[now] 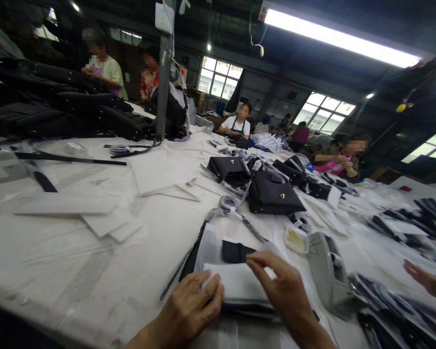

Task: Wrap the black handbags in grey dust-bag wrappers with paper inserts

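Note:
A black handbag [192,258] lies in front of me with pale wrapping paper [206,249] and a dark flap or pouch [233,251] showing at its opening. Across it rests a white padding sheet [236,282], held at both ends. My left hand [191,308] is closed on the sheet's left end, thumb and fingers bent over its edge. At the upper right edge, my right hand [285,286] pinches the sheet between thumb and forefinger. Beyond the bag, its strap is coiled in clear wrap [228,205]. The bag's near side is partly hidden by the hands and sheet.
A grey tape dispenser [325,276] and a small tub of yellowish stuff [296,240] stand at right. Finished-looking black handbags [275,194] lie beyond. White sheets [111,223] are at left. A co-worker's hand [428,281] reaches in from the right; a metal post [163,82] rises behind.

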Action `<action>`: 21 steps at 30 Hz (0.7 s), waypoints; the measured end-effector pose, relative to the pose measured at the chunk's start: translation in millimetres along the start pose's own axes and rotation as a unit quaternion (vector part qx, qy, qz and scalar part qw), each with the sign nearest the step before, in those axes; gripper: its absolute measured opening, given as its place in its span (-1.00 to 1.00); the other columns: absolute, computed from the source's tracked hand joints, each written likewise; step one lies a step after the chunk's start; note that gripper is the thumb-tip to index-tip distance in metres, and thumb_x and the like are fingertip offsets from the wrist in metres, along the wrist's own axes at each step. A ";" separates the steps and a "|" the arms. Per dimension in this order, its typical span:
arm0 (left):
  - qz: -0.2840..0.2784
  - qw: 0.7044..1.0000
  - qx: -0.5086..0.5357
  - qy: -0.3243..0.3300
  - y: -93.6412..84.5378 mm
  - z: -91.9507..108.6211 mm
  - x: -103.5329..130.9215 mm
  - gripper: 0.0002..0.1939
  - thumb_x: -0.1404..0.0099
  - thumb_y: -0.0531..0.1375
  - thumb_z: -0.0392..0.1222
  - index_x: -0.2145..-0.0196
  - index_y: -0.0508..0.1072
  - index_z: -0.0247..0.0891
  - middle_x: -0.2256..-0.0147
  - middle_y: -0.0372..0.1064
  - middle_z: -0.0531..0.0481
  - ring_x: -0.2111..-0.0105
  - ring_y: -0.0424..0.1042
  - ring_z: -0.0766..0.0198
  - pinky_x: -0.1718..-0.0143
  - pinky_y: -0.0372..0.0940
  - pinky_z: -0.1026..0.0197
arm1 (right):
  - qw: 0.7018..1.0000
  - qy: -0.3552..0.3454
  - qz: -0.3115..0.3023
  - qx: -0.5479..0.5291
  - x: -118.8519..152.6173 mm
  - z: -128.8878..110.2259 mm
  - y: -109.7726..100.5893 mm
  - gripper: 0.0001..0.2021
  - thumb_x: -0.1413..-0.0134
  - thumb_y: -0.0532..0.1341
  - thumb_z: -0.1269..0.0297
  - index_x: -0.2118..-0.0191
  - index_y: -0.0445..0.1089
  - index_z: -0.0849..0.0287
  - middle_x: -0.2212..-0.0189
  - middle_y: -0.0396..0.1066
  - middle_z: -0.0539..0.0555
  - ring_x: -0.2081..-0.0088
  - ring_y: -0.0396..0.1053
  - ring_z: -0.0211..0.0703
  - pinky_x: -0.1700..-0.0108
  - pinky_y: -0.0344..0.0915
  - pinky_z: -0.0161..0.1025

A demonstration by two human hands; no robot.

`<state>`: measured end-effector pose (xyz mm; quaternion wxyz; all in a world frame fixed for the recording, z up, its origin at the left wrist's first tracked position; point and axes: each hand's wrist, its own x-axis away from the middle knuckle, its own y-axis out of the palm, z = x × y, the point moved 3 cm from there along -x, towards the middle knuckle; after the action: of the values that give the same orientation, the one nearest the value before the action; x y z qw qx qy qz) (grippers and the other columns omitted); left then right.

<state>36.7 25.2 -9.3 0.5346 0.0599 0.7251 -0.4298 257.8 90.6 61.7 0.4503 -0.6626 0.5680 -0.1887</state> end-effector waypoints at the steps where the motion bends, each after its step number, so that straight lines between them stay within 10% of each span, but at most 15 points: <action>1: 0.001 1.000 -0.001 0.006 -0.1 -1.0 -0.4 -0.64 -0.50 -0.07 -0.35 0.00 0.50 -0.23 -0.06 0.44 -0.08 -0.07 0.41 0.14 -0.04 0.37 0.11 | 0.997 0.075 -0.028 -0.017 -23.0 10.4 -4.2 -0.81 -0.17 0.23 0.10 0.25 0.56 0.03 0.23 0.57 0.14 0.16 0.51 0.09 0.08 0.45 -0.05; 4: 0.009 1.000 -0.008 0.013 1.4 -3.5 -5.9 -0.63 -0.50 -0.08 -0.34 0.01 0.51 -0.24 -0.07 0.43 -0.11 -0.07 0.41 0.12 -0.04 0.37 0.09 | 0.956 0.247 -0.138 -0.082 -82.5 40.1 3.8 -0.76 0.02 0.35 0.15 0.23 0.51 0.15 0.18 0.55 0.17 0.12 0.49 0.07 0.10 0.45 -0.09; 8: 0.036 0.999 -0.016 0.023 11.0 0.6 -16.2 -0.67 -0.47 -0.03 -0.33 0.05 0.52 -0.25 -0.02 0.46 -0.11 -0.02 0.44 0.11 -0.01 0.39 0.10 | 0.916 0.306 -0.215 -0.142 -127.9 61.4 32.7 -0.69 0.01 0.37 0.12 0.21 0.46 0.22 0.24 0.54 0.16 0.28 0.52 -0.06 0.36 0.46 -0.21; 13: 0.053 0.998 -0.032 0.030 22.2 10.7 -18.6 -0.77 -0.43 0.06 -0.29 0.16 0.53 -0.22 0.08 0.49 -0.08 0.12 0.51 0.17 0.13 0.44 0.16 | 0.904 0.335 -0.219 -0.151 -143.5 69.6 68.2 -0.85 -0.18 0.30 0.26 0.32 0.40 0.24 0.49 0.40 -0.04 0.51 0.36 -0.32 0.48 0.33 -0.39; 21: 0.021 0.999 -0.017 0.042 16.1 4.1 -41.9 -0.76 -0.44 0.05 -0.29 0.08 0.51 -0.25 0.02 0.47 -0.13 0.08 0.48 0.15 0.10 0.42 0.13 | 0.895 0.327 -0.231 -0.198 -141.9 68.8 94.4 -0.77 -0.32 0.22 0.17 0.08 0.40 0.24 0.23 0.44 0.04 0.32 0.44 -0.23 0.30 0.45 -0.22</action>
<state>66.1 48.0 16.1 0.5137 0.0838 0.7526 -0.4034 215.0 252.6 -13.8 0.0423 -0.7513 0.5401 -0.3769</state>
